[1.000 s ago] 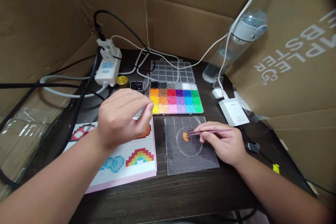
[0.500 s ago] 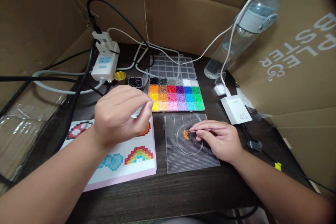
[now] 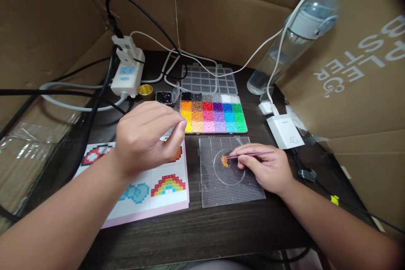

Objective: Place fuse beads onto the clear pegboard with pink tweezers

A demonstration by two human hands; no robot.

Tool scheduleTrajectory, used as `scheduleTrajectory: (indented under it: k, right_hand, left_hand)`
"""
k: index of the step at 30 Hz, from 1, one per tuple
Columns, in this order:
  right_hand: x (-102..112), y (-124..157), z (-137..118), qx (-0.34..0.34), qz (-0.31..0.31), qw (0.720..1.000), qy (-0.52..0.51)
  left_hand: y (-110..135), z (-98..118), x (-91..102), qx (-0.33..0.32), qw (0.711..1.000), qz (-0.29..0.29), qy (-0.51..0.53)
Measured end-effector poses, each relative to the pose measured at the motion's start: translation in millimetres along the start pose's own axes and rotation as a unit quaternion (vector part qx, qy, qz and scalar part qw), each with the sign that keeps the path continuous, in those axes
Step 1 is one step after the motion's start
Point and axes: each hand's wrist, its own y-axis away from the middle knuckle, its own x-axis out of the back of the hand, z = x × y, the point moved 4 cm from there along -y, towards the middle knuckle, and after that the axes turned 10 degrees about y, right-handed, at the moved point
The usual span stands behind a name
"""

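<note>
With my right hand (image 3: 264, 168) I grip pink tweezers (image 3: 249, 154), their tips at a small cluster of orange beads (image 3: 225, 160) on the clear pegboard (image 3: 218, 194). A ring outline surrounds the cluster. My left hand (image 3: 147, 139) hovers over the pattern sheet (image 3: 172, 206), thumb and forefinger pinched together; whatever may be between them is too small to make out. That hand covers part of the sheet, where a rainbow, a blue bow and a red mushroom in pixels show. Behind the pegboard lies the open bead box (image 3: 215, 114), sorted by colour.
A power strip (image 3: 128, 71) with black and white cables stands at back left. Near it are a gold tin (image 3: 146, 90) and a small box of dark beads (image 3: 164, 97). On the right are a water bottle (image 3: 278, 59) and a white charger (image 3: 285, 131). Cardboard walls enclose the table.
The whole view has shifted very slightly. Both hands keep practically the same pose, and the tweezer tips stay at the orange beads.
</note>
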Motion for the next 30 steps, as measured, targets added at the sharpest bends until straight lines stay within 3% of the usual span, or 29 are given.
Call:
scheduleTrajectory:
  k: [21,26,30]
  right_hand:
    - [0,0,1,-0.02,-0.002,1.0,-0.005]
    - [9,-5,-8,-0.017,0.032,0.999,-0.015]
    - [13,-25,-26,-0.004,0.052,0.999,-0.01]
  left_hand:
    - [2,0,-0.2,0.002,1.0,-0.001,0.007]
    - [0,1,1.2,0.009,1.0,0.001,-0.001]
    - [-1,3,3.5,0.005,1.0,0.002,0.0]
